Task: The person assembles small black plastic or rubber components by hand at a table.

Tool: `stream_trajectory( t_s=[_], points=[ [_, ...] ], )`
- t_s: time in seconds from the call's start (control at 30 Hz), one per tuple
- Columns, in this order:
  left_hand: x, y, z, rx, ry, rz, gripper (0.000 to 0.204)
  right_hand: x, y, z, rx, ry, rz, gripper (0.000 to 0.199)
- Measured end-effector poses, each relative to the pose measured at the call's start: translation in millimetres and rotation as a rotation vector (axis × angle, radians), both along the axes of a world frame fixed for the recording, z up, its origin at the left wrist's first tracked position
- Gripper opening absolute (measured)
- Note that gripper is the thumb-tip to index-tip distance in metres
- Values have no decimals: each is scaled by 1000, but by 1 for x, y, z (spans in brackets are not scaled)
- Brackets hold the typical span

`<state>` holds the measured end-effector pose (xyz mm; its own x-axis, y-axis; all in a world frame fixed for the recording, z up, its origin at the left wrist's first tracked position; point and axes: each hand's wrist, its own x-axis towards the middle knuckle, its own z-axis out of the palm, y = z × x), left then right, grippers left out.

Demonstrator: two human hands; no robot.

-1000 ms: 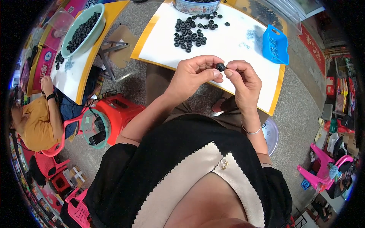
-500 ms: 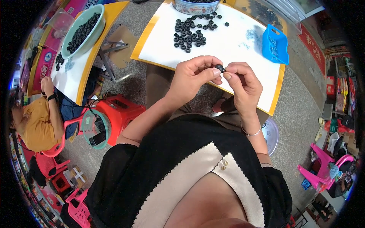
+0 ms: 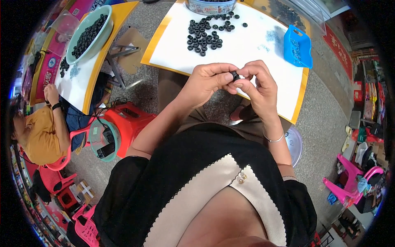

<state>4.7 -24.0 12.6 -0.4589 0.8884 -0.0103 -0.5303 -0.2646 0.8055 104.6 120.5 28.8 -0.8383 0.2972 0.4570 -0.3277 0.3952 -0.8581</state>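
Above the near edge of the white table, a small black ring-shaped piece (image 3: pixel 235 75) is pinched between the thumb and fingers of my left hand (image 3: pixel 204 83). From the other side, my right hand (image 3: pixel 262 87) closes its thumb and forefinger on the same piece. Any smaller part between the fingertips is hidden. Beyond my hands, a loose cluster of similar black rings (image 3: pixel 202 38) lies on the tabletop. To the right stands a blue plastic tray (image 3: pixel 307 51) with tiny blue pieces inside. More tiny blue bits (image 3: pixel 273 37) are scattered beside it.
A printed round tub (image 3: pixel 210 8) with black pieces stands at the table's far edge. On the left, another table holds a pale green basin (image 3: pixel 108 29) of black pieces, with a person in a mustard top (image 3: pixel 45 133) beside it. A red stool (image 3: pixel 131 119) is at my left.
Both hands have shifted slightly, and the black ring has tilted and moved a little left. My right fingers have come in closer around it.
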Motion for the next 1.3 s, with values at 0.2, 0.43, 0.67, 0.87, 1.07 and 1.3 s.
stream_trajectory(
  t_s=[0.2,0.43,0.67,0.87,1.07,1.3],
  points=[
    [-2,3,-6,4,18,-52,31,1,0,-8,-70,-37,8,18],
    [-11,2,-9,51,-108,-309,33,2,2,-8,8,-57,46,17],
    [2,4,-1,62,-168,-152,32,4,-2,-11,-206,-27,33,19],
    [4,3,-3,42,-146,-111,31,1,-7,-10,-131,12,5,21],
    [7,5,-9,27,-204,-86,32,6,-9,-6,34,-27,-26,24],
    [8,7,-4,288,-459,-228,34,14,-11,-1,-302,-23,-37,30]
  ],
)
